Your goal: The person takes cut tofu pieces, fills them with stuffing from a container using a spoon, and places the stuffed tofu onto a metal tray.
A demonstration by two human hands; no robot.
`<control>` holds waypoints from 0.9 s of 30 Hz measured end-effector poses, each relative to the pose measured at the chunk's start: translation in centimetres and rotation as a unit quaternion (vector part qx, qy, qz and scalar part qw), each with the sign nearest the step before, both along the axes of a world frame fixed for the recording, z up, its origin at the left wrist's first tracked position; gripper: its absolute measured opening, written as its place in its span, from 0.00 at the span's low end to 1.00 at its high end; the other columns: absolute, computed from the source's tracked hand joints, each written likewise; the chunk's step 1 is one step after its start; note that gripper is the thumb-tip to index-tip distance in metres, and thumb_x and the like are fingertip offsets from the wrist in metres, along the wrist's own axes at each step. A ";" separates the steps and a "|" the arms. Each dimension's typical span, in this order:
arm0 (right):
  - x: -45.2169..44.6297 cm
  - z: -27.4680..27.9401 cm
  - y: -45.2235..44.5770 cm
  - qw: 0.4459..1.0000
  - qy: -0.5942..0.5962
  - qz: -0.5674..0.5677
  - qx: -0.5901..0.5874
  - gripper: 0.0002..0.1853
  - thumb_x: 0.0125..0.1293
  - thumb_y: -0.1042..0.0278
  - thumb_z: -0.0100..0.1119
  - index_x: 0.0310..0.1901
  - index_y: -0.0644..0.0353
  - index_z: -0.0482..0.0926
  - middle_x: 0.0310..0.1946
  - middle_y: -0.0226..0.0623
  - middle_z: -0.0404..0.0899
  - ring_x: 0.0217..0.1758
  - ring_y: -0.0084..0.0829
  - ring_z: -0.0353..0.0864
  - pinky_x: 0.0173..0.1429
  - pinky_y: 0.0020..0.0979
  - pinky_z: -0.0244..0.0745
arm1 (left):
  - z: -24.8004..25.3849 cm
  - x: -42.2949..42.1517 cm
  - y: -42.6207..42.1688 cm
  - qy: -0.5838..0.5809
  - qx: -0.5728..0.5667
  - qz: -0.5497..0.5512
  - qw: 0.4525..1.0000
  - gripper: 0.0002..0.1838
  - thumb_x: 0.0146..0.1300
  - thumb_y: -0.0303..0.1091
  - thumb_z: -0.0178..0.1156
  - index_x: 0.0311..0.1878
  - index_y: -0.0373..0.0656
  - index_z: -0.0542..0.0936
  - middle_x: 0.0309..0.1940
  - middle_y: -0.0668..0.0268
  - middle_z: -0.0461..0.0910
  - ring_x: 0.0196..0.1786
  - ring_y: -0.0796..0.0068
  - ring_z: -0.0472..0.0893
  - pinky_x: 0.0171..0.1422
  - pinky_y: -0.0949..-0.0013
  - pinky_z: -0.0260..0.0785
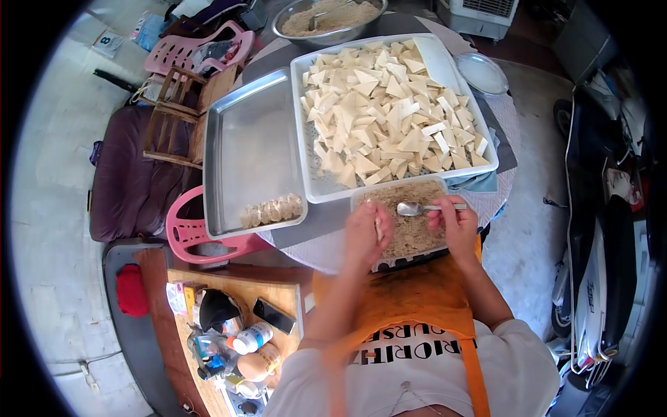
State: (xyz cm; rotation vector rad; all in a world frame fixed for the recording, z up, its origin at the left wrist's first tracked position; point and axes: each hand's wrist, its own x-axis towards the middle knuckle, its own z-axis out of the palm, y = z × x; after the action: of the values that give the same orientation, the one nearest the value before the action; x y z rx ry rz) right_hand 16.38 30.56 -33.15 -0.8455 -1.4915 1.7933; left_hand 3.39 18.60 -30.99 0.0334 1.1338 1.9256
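Observation:
My right hand (453,221) holds a metal spoon (410,208) by its handle, the bowl of the spoon over a container of brown crumbly filling (413,236). My left hand (369,229) is closed above the left part of that container, with a pale piece partly showing between the fingers. Just beyond lies a white tray (319,189) heaped with pale triangular pieces (389,104). To its left, a metal tray (253,132) carries a short row of filled pieces (272,210) along its near edge.
A metal bowl (281,33) of brown filling stands at the far edge. A clear lid or plate (481,73) lies at the right. Pink chairs (184,233) flank the table's left side. Near my left arm, a wooden side table (288,295) holds bottles and a phone (274,315).

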 end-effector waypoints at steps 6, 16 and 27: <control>0.0 -0.1 0.0 1.000 -0.002 0.006 -0.007 0.10 0.70 0.67 0.49 0.39 0.64 0.77 0.24 0.33 0.78 0.21 0.17 0.75 0.27 0.19 0.74 | -0.9 -4.9 -2.8 -0.009 0.079 0.040 0.996 0.19 0.72 0.44 0.41 0.22 0.49 0.65 0.12 0.71 0.60 0.13 0.78 0.61 0.12 0.76 0.50; -0.2 -1.0 -0.3 0.998 -0.005 0.013 0.054 0.10 0.70 0.67 0.48 0.38 0.64 0.77 0.23 0.32 0.78 0.21 0.17 0.73 0.26 0.19 0.72 | -6.4 -29.9 -18.7 0.388 -0.270 0.167 0.866 0.13 0.63 0.28 0.52 0.50 0.37 0.75 0.26 0.68 0.74 0.30 0.80 0.74 0.34 0.76 0.70; -0.1 -0.9 -0.5 0.998 -0.012 0.017 0.060 0.09 0.70 0.68 0.49 0.39 0.64 0.76 0.24 0.32 0.78 0.21 0.16 0.72 0.27 0.18 0.70 | -8.2 -32.0 -25.9 0.519 -0.396 -0.053 0.756 0.18 0.52 0.20 0.58 0.48 0.42 0.81 0.33 0.66 0.78 0.33 0.78 0.77 0.39 0.76 0.72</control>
State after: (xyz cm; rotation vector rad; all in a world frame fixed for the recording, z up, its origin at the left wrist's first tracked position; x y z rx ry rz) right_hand 16.29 30.04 -34.07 -0.7894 -1.6214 1.7047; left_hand -28.64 -7.29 -39.17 0.7585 2.5344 1.0823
